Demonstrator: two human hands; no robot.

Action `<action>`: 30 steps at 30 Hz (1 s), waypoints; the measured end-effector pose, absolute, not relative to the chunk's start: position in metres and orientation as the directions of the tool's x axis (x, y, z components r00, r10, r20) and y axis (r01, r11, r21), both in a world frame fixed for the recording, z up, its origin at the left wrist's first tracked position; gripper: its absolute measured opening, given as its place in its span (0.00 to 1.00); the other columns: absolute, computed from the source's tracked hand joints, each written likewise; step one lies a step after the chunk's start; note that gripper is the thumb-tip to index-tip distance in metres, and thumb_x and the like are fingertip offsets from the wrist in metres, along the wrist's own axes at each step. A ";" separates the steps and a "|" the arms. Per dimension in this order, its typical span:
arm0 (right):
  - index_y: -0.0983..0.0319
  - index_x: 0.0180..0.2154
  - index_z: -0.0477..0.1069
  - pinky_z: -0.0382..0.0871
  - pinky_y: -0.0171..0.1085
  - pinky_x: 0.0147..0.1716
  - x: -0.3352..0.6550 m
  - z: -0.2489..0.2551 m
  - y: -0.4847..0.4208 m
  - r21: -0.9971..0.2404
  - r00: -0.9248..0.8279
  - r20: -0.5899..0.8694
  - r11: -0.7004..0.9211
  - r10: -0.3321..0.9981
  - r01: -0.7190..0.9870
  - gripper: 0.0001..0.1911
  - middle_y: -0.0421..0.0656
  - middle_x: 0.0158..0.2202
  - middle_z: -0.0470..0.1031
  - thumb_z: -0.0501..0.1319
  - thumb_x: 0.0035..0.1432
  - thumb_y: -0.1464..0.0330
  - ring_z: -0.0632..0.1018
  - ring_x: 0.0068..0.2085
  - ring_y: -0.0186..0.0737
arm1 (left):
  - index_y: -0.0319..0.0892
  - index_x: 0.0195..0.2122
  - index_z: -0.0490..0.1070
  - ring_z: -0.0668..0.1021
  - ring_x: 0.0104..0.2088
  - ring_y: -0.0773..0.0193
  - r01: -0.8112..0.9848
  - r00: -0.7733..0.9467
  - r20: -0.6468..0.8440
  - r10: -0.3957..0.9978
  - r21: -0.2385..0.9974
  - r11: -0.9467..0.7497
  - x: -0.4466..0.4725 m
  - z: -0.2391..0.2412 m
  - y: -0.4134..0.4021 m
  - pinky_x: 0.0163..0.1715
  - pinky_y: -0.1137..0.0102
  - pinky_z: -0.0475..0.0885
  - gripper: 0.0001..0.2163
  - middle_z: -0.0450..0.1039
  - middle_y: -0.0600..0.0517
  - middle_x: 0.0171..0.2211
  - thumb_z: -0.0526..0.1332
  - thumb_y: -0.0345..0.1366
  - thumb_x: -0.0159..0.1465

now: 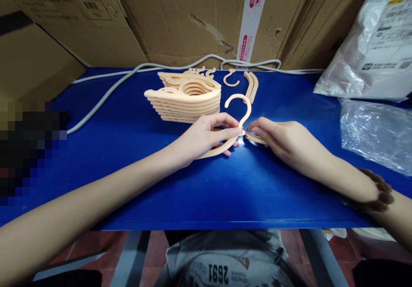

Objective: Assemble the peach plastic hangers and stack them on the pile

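My left hand (pixel 206 137) pinches a cream plastic clothes hanger (pixel 247 112) at the joint below its upright hook, with one curved arm reaching left beneath the palm. Close by on the right, my right hand (pixel 286 139) has its fingers closed on a hanger arm (pixel 255 138), its end pointing at that joint. Whether the two pieces touch is hard to make out. Behind my left hand stands a stack of cream hangers (pixel 186 107). A loose hook (pixel 232 83) and a few loose hanger arms (pixel 252 87) lie farther back.
A white cable (pixel 112 93) runs along the back of the blue table (pixel 193 197). Cardboard boxes (pixel 180 21) stand behind it. On the right are a white plastic-wrapped package (pixel 370 59) and a clear bag (pixel 373 137). A blurred dark object (pixel 32 149) sits at the left.
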State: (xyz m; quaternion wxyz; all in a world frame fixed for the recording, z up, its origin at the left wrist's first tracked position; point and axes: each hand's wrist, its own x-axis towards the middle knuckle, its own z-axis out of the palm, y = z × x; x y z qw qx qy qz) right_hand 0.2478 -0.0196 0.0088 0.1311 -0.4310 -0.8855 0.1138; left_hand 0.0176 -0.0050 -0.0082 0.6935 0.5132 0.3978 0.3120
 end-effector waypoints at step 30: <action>0.60 0.40 0.71 0.69 0.34 0.31 0.246 0.011 -0.023 -0.155 -0.700 0.372 0.785 0.609 0.600 0.08 0.44 0.38 0.79 0.58 0.73 0.63 0.80 0.34 0.37 | 0.40 0.38 0.76 0.82 0.31 0.66 0.019 0.593 -0.268 0.759 0.947 0.320 0.014 0.001 -0.006 0.23 0.78 0.77 0.04 0.78 0.53 0.30 0.67 0.34 0.66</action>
